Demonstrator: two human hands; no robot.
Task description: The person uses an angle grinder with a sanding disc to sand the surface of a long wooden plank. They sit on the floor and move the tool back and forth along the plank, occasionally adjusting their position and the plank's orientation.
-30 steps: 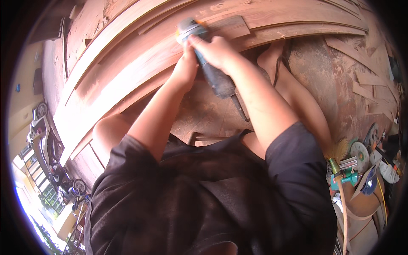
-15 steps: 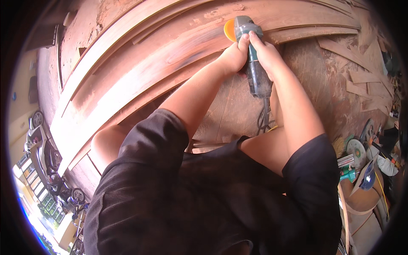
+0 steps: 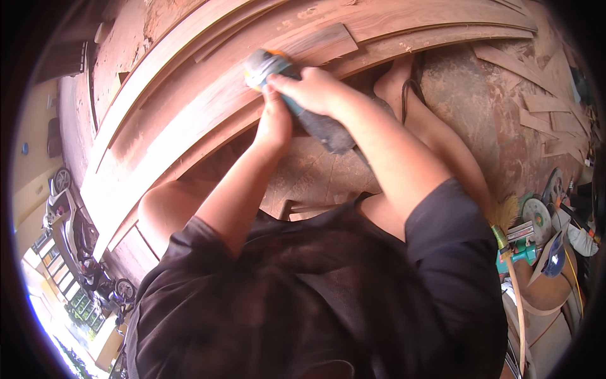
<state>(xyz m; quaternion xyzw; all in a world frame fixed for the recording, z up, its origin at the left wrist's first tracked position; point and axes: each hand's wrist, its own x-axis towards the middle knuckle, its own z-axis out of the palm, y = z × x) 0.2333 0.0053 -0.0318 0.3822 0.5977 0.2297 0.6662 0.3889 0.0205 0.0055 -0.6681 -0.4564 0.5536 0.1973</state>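
Observation:
Both hands are closed on an angle grinder with a teal and black body and a grey head. My left hand grips it from the left, close to the head. My right hand wraps over its body from the right, the thumb lying near the other hand's thumb. The grinder's head is over a long wooden plank, and a bit of the orange-yellow disc shows at its far side. Motion blurs the tool, so I cannot tell whether the disc touches the wood. The plank's squared end lies just to the right.
More long boards lie under and behind the plank. Wood offcuts are scattered on the floor at right, above a cluster of tools and grinding discs. My bare foot rests by the boards. A motorbike stands far left.
Both hands have carried the grinder leftward and slightly nearer along the plank, tilting its body. The plank's right end, hidden before, now shows. My right foot has come into view.

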